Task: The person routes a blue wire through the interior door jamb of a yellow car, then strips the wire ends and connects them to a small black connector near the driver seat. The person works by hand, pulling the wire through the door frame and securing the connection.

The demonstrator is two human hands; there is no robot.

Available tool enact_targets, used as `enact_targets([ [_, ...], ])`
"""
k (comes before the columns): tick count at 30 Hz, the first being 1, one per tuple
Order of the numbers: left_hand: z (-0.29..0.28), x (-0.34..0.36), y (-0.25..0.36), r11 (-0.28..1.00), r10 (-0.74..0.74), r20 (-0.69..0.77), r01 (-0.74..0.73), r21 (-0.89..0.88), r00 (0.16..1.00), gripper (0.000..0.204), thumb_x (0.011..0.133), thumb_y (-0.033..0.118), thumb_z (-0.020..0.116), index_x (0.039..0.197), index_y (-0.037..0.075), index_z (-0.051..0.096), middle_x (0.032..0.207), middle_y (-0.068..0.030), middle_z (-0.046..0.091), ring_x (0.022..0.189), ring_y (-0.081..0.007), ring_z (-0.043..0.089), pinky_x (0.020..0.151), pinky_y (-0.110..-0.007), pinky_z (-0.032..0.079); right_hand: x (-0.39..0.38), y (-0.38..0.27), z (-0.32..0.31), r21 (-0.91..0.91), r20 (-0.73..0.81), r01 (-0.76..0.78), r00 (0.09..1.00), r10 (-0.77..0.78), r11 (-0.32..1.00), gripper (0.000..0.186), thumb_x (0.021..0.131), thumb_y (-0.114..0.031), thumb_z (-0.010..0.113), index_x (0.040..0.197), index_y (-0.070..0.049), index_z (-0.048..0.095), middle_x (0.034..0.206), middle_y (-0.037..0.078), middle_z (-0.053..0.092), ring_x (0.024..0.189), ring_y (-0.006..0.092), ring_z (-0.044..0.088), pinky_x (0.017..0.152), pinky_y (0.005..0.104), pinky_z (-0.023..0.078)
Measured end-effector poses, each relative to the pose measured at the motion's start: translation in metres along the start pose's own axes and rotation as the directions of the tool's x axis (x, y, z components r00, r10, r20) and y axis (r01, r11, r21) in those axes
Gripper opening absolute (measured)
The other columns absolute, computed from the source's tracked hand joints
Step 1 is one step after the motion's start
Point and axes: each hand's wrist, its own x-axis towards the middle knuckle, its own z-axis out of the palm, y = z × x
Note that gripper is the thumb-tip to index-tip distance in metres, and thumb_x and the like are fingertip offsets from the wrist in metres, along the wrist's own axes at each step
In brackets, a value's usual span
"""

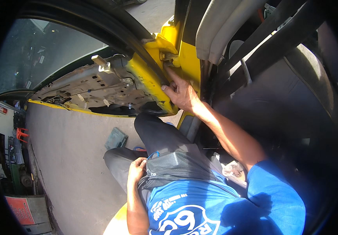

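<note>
An open yellow car door [145,70], its interior panel off and bare metal frame [98,90] showing, stands before me. My right hand [178,92] is closed on the door's hinge-side edge, thumb on the yellow metal and index finger reaching up beside a yellow hinge [167,56], its tip hard to make out. My left hand [136,169] rests low at my waist, fingers curled beside a mesh pouch or pocket [169,164] and a thin blue cord [153,154]; what they hold is hidden.
A seat [310,74] and dark pillar trim [270,43] are at the right. A green case [116,137] lies on the concrete ground [71,152] beyond my legs. Along the left are a red chair [22,134], a fire extinguisher [2,111] and a red sign board [20,211].
</note>
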Motion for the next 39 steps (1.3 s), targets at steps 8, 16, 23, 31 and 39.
enact_targets([
  [8,0.0,-0.001,0.008,0.998,-0.03,0.03,0.031,-0.051,0.999,0.02,0.105,0.015,0.062,0.11,0.0,0.074,0.086,-0.001,0.069,0.072,-0.0097,0.06,0.07,-0.029,0.054,0.006,0.003,0.007,-0.001,-0.05,-0.076,0.996,0.076,0.997,0.084,0.092,-0.017,0.062,0.167,-0.006,0.026,0.063,0.008,0.052,0.06,0.0178,0.052,0.064,0.0349,0.047],
  [16,-0.001,-0.003,0.011,0.992,-0.018,0.019,0.02,-0.121,1.0,0.021,0.104,0.014,0.062,0.111,-0.002,0.074,0.092,-0.0036,0.074,0.073,-0.0106,0.062,0.07,-0.029,0.054,-0.016,0.012,0.021,-0.121,-0.073,-0.042,0.997,0.033,0.992,0.063,0.106,-0.016,0.056,0.164,-0.002,0.034,0.072,0.002,0.055,0.066,0.0098,0.052,0.064,0.0266,0.045],
  [23,-0.007,0.0,0.004,0.987,0.031,-0.037,-0.036,-0.155,0.999,0.021,0.104,0.015,0.063,0.108,-0.003,0.073,0.082,-0.0035,0.069,0.068,-0.011,0.061,0.067,-0.03,0.055,-0.028,0.009,0.037,-0.045,-0.1,-0.104,0.99,0.099,0.994,0.062,0.108,-0.017,0.057,0.163,-0.001,0.034,0.077,0.004,0.061,0.062,0.0089,0.053,0.057,0.0254,0.044],
  [31,-0.01,-0.001,-0.005,0.937,-0.005,-0.04,-0.01,-0.349,0.999,0.018,0.108,0.014,0.056,0.107,0.001,0.068,0.076,-0.0013,0.059,0.062,-0.0099,0.058,0.065,-0.029,0.056,-0.045,0.015,-0.053,-0.495,0.192,-0.019,0.973,0.131,0.869,0.046,0.098,-0.011,0.062,0.142,0.001,0.06,0.102,0.029,0.073,0.092,0.0388,0.075,0.085,0.0417,0.057],
  [39,-0.012,0.011,-0.014,0.995,0.058,0.027,-0.056,-0.081,0.998,0.018,0.107,0.013,0.056,0.107,0.002,0.069,0.084,0.0011,0.066,0.074,-0.0076,0.056,0.07,-0.026,0.046,-0.05,0.083,-0.017,-0.139,0.26,-0.21,0.935,0.24,0.968,0.078,0.099,-0.017,0.06,0.168,-0.014,0.025,0.1,0.021,0.072,0.091,0.0326,0.07,0.088,0.0419,0.054],
])
